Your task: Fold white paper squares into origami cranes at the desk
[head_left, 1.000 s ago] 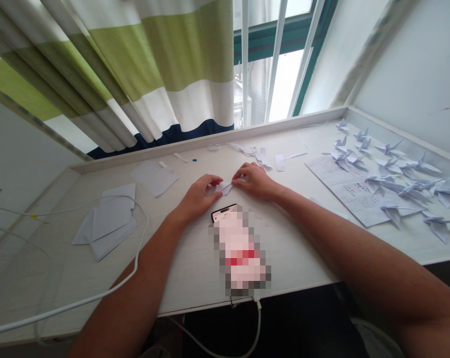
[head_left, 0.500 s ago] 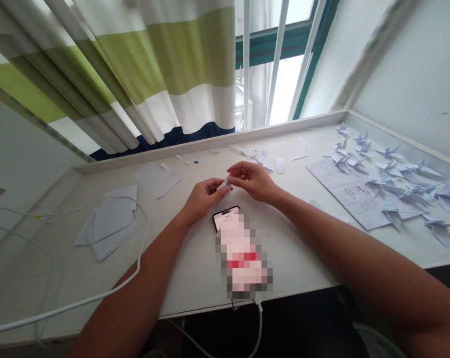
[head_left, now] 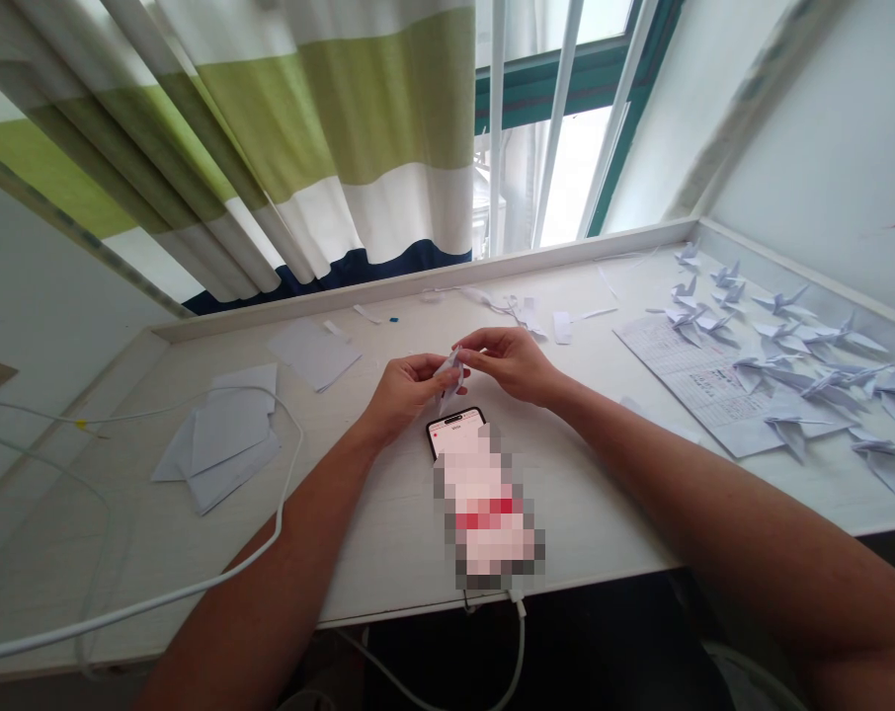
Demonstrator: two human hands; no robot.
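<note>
A small folded piece of white paper [head_left: 449, 383] is held between my two hands above the middle of the desk. My left hand [head_left: 412, 393] is closed on its lower part, thumb in front. With thumb and fingertips, my right hand [head_left: 508, 361] pinches its upper tip. Some of the paper is hidden by the fingers, so its full shape cannot be made out. Just below the hands lies a phone [head_left: 454, 427] with its screen lit and mostly blurred out. Several folded paper cranes [head_left: 780, 331] stand at the right side of the desk.
Loose white sheets [head_left: 232, 430] lie at the left, with another stack [head_left: 315, 354] farther back. Paper scraps [head_left: 562, 327] are strewn near the back edge. A printed sheet [head_left: 670, 380] lies under some cranes. A white cable [head_left: 288, 474] loops over my left forearm.
The folded paper shows more of itself between my hands, tilted more upright. My right fingers have shifted slightly at its tip. The whole view has moved a little.
</note>
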